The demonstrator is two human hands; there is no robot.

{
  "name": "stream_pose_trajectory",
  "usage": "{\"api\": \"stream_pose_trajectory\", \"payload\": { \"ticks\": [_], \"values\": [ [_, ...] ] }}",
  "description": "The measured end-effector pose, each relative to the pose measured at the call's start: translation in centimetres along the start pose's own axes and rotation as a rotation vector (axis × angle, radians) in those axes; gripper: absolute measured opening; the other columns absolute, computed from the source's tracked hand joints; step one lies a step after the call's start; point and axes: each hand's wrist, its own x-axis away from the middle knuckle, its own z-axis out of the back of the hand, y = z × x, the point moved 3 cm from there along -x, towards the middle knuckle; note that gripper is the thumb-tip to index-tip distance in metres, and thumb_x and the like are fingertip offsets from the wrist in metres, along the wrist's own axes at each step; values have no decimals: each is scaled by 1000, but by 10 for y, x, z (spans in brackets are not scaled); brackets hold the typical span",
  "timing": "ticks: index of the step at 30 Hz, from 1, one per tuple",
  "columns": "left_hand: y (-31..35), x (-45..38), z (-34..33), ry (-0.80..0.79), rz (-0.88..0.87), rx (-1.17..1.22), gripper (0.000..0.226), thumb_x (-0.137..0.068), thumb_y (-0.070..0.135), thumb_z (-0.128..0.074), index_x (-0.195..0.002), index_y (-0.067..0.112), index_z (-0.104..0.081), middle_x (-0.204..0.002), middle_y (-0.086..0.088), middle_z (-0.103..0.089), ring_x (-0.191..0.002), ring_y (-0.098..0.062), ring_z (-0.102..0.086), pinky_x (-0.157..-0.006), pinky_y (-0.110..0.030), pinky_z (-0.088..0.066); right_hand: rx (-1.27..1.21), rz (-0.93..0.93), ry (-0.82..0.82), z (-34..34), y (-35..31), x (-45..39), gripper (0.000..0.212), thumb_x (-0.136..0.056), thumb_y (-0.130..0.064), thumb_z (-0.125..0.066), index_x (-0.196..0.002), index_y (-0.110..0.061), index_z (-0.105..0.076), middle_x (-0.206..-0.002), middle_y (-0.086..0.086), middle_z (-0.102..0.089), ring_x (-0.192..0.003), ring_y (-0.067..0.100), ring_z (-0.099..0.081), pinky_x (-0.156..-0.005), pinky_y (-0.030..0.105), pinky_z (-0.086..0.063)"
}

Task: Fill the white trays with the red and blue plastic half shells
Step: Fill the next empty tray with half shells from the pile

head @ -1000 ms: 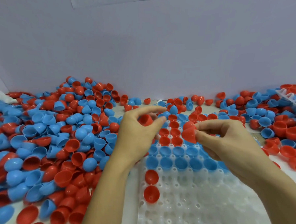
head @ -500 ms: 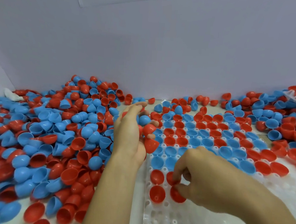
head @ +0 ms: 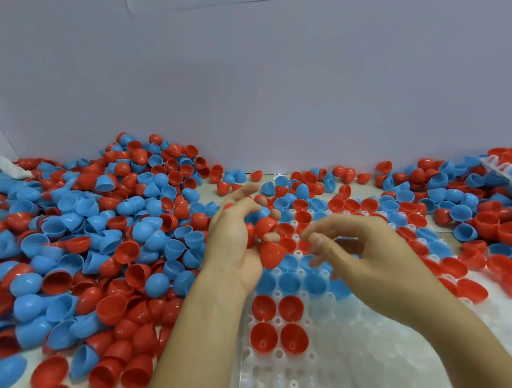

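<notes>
A heap of loose red and blue plastic half shells (head: 98,245) covers the counter left of the white dimpled plastic tray (head: 344,361). Over the tray's left edge, the left hand (head: 234,237) grips several red shells (head: 271,248) (a stacked handful). Right of it, the right hand (head: 361,255) hovers, fingers loosely curled, holding nothing. Four red shells (head: 276,322) sit in the tray's near pockets.

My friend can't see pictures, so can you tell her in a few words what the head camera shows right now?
A person's left hand holds a bunch of red half shells over a white tray while the empty right hand reaches toward them. The tray's far rows hold red and blue shells, and four red shells sit nearer. A big loose pile of shells lies to the left.
</notes>
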Motion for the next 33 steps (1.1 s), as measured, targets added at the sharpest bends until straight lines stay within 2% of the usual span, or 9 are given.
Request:
{"api": "stream_pose_trajectory", "payload": {
  "ticks": [4, 7, 11, 15, 21, 25, 27, 31, 33],
  "values": [
    [-11, 2, -10, -59, 7, -11, 32, -92, -8, -48, -99, 15, -69, -92, -9, -62, -57, -14, -63, -41, -22, -44, -197, 9, 58, -13, -4, -2, 6, -91, -17, -68, -90, -20, -73, -79, -10, -76, -75, 4, -73, -63, 18, -57],
    [-14, 1, -12, -33, -31, 0, 31, -93, -7, -50, -97, 17, -69, -98, -11, -62, -60, -15, -66, -51, -28, -53, -188, 15, 88, -15, -5, -2, 6, -86, -16, -75, -86, -22, -73, -76, -10, -76, -74, 3, -72, -68, 17, -56],
    [-14, 1, -11, -24, -64, -8, 28, -95, -3, -53, -100, 19, -70, -104, -13, -63, -61, -14, -67, -53, -28, -56, -167, 5, 82, -13, -3, -2, 17, -85, -13, -75, -85, -29, -73, -75, -11, -75, -74, 4, -71, -71, 18, -56],
    [-13, 2, -11, -71, -63, -46, 29, -96, 0, -54, -100, 22, -72, -100, -9, -65, -64, -15, -67, -56, -29, -56, -181, 17, 67, -10, -4, 0, 21, -83, -10, -78, -90, -28, -70, -73, -4, -74, -73, 12, -71, -77, 26, -57],
    [-15, 5, -15, -156, -42, -141, 30, -97, -1, -53, -101, 19, -75, -80, -2, -69, -61, -16, -64, -56, -32, -58, -214, 11, 34, -9, -6, 1, 32, -70, -1, -86, -90, -20, -70, -76, -9, -71, -72, 10, -68, -72, 17, -55],
    [-17, 6, -16, -125, -27, -145, 29, -98, 0, -53, -98, 18, -76, -89, -4, -67, -59, -16, -68, -52, -31, -56, -185, -18, 40, -12, -4, 1, 28, -74, 1, -83, -85, -23, -74, -77, -8, -73, -74, 12, -70, -74, 27, -58],
    [-17, 5, -17, -116, -31, -111, 28, -98, -2, -52, -101, 15, -74, -88, -5, -66, -58, -15, -67, -51, -30, -56, -202, -38, 57, -13, -3, 0, 27, -75, 0, -82, -84, -24, -72, -76, -7, -74, -72, 11, -71, -70, 24, -59],
    [-17, 1, -14, -113, -50, -92, 29, -97, -2, -51, -102, 17, -73, -90, -5, -66, -64, -16, -65, -67, -38, -59, -186, -68, 80, -13, 0, -2, 19, -76, -9, -84, -85, -23, -73, -77, -8, -75, -73, 7, -71, -68, 19, -57],
    [-18, 1, -15, -122, -64, -75, 29, -96, -2, -50, -102, 17, -72, -91, -6, -65, -63, -16, -63, -73, -40, -55, -203, -96, 88, -14, 3, -3, 17, -77, -10, -83, -85, -22, -74, -76, -6, -75, -68, 6, -71, -59, 14, -53]
  ]
}}
